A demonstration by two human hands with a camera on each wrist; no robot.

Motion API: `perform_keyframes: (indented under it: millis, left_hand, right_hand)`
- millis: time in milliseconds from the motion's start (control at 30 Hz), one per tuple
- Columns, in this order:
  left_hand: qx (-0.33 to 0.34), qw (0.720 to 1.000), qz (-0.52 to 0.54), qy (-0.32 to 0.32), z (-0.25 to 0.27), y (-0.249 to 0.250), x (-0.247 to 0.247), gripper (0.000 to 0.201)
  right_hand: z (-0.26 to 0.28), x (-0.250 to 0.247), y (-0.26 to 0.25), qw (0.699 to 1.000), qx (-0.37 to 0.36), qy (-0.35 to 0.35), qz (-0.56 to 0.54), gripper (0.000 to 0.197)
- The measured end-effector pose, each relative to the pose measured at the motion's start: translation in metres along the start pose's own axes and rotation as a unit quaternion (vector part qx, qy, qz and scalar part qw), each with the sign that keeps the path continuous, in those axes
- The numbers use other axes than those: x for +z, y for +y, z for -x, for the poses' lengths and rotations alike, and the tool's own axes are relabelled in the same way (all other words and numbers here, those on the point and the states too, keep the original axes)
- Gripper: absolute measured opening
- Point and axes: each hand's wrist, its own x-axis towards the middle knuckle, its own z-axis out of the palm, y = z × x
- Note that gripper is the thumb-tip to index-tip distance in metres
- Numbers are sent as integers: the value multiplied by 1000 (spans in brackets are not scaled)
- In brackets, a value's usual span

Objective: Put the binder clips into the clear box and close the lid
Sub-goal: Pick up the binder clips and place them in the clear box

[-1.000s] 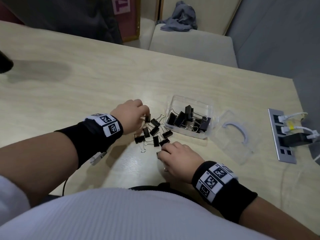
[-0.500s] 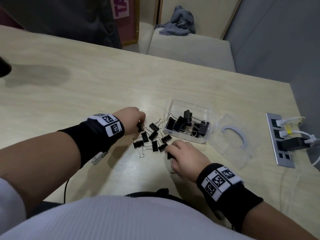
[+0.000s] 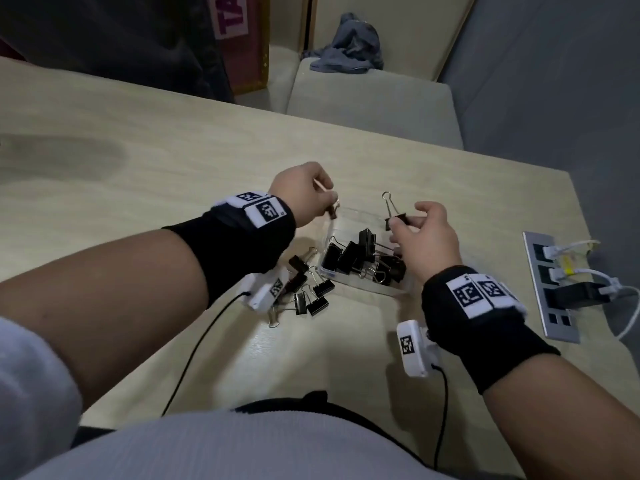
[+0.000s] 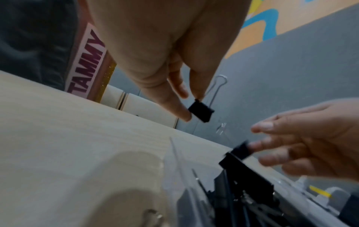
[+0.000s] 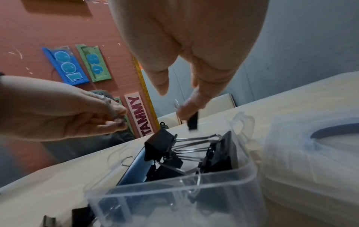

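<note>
Loose clips [image 3: 308,289] beside box [image 3: 360,216], perhaps touching

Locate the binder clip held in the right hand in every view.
Head: the binder clip is right of centre, pinched by the right hand above the clear box.
Left wrist: right of centre, blurred, at that hand's fingertips.
Right wrist: centre, hanging from the fingertips over the box.
Shared landmark: the pink sign.

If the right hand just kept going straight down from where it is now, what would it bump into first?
Most likely the heap of binder clips already lying in the clear box. The right hand hangs above the open box, pinching one clip; exact depth is hard to judge.
</note>
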Motion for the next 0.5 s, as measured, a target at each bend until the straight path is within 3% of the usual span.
perform_keyframes:
  millis: [100, 167, 300, 400, 500]
  left_hand:
    - [-47, 993, 108, 2, -3, 5, 12, 19]
    - [-56, 992, 109, -13, -2, 1, 15, 22]
    - [2, 996, -35, -78, 7, -9, 17, 24]
    - [57, 983, -129, -117, 17, -17, 19, 25]
    - [77, 978, -153, -123, 21, -21, 20, 26]
  right_hand:
    - [4, 1, 3, 994, -28, -33, 101, 35]
    - [11, 4, 4, 980, -86, -69, 167, 34]
    - [19, 13, 7, 922, -173, -182, 296, 59]
    - [21, 15, 6, 898, -183, -180, 358, 59]
    - [24, 15, 7, 894, -213, -171, 354, 55]
